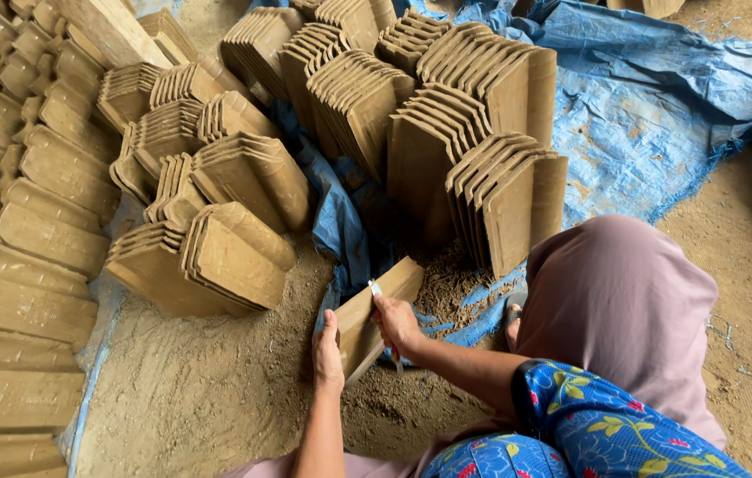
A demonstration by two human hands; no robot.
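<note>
Your left hand (329,347) grips the near edge of a raw clay tile (374,320), fingers wrapped behind it, thumb on the front face. The tile stands tilted on its edge on the sandy floor (208,398), just in front of your knees. Your right hand (396,325) is closed around a small pale blade (376,289), whose tip rests against the tile's upper edge. Clay shavings (447,288) lie heaped just beyond, on the blue tarp (659,106). Stacks of tiles on edge (473,150) stand on the tarp; flat rows of tiles (22,265) run along your left.
</note>
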